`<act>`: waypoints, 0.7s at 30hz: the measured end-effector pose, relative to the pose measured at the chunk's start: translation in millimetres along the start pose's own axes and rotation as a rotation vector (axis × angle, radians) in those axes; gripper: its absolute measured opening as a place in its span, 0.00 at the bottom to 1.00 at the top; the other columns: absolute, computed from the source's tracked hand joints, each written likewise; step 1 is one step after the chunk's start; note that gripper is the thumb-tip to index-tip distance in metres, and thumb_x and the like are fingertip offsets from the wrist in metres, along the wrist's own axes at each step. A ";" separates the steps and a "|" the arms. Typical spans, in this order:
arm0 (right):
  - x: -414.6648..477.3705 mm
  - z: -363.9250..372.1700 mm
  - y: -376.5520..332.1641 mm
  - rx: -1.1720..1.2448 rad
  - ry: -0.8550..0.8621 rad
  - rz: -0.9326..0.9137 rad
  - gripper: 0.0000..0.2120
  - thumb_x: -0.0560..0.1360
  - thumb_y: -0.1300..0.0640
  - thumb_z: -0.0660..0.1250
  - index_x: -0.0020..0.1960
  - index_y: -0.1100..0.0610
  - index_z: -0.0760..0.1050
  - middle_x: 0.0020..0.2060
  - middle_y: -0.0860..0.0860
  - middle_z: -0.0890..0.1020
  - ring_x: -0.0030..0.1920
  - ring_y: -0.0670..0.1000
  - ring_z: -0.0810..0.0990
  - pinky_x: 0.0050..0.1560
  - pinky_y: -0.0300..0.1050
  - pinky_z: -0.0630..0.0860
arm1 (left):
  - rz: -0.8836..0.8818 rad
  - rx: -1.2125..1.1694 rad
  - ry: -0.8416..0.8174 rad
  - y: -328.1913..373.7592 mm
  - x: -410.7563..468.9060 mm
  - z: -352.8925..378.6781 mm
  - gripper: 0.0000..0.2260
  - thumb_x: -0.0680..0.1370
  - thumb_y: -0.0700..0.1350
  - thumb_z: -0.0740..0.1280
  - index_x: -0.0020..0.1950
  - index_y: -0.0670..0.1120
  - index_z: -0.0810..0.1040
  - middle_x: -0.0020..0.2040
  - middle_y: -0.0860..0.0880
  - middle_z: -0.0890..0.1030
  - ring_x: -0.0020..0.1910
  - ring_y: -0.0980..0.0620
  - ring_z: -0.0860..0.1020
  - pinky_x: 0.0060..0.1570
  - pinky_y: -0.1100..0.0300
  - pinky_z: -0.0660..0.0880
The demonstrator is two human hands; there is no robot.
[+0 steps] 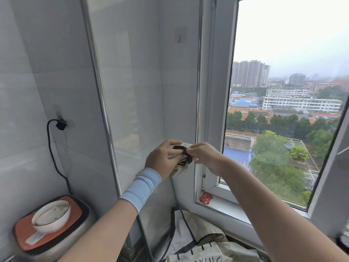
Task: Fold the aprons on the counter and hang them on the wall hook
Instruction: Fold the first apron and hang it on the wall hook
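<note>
The left hand, with a pale blue sleeve over its wrist, has its fingers curled round a small folded beige apron. Its thumb lies across the apron's black strap. The right hand meets it from the other side and pinches the same strap between thumb and fingertips, so both hands grip the one bundle. They hold it in the air, well below the wall hook and almost straight under it, apart from the tiled wall.

The wall hook is a small clear plate stuck high on the wall, and nothing hangs on it. Far below the hook, at the bottom edge of the view, a second apron lies spread and rumpled, beige with black trim and black lettering. Below the hook and slightly to its right, a red packet lies on the window sill. The window fills the space to the right of the hook. Down and far to the left of the hook, a black plug sits in a wall socket, and its cord runs down to a cooker with an orange lid. A white bowl stands on that lid.
</note>
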State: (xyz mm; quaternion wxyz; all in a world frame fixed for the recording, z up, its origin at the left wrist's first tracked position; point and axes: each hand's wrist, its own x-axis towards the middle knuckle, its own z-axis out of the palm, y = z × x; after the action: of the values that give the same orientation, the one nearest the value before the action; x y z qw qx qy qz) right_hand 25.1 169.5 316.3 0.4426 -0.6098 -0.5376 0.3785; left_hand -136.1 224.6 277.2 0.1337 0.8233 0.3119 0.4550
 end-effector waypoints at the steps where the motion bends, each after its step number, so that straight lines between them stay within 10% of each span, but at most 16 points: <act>1: 0.2 0.7 0.9 -0.001 0.007 0.008 0.08 0.81 0.60 0.63 0.46 0.59 0.80 0.44 0.57 0.80 0.45 0.52 0.77 0.48 0.44 0.71 | -0.002 0.041 0.011 1.7 1.2 -3.2 0.07 0.72 0.53 0.74 0.49 0.56 0.86 0.58 0.63 0.79 0.50 0.59 0.80 0.47 0.64 0.77; 9: -1.5 7.1 2.9 -0.252 0.318 -0.189 0.09 0.74 0.58 0.67 0.38 0.60 0.81 0.28 0.52 0.80 0.27 0.49 0.71 0.24 0.35 0.65 | -0.012 0.295 0.109 11.8 2.4 -0.7 0.02 0.78 0.47 0.64 0.48 0.50 0.75 0.48 0.54 0.78 0.41 0.48 0.78 0.36 0.58 0.73; 21: -6.3 15.4 7.7 -0.425 0.304 -0.374 0.07 0.72 0.51 0.74 0.39 0.54 0.85 0.32 0.46 0.82 0.32 0.41 0.77 0.33 0.31 0.70 | -0.187 0.075 0.040 4.9 6.0 -2.7 0.01 0.76 0.50 0.68 0.45 0.55 0.78 0.49 0.56 0.78 0.42 0.49 0.78 0.43 0.57 0.77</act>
State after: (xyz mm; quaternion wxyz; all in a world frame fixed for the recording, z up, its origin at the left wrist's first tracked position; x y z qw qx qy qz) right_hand 12.3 165.1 304.0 0.4424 -0.6288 -0.6351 0.0746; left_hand -134.0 224.5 285.2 0.1386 0.7857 0.4069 0.4448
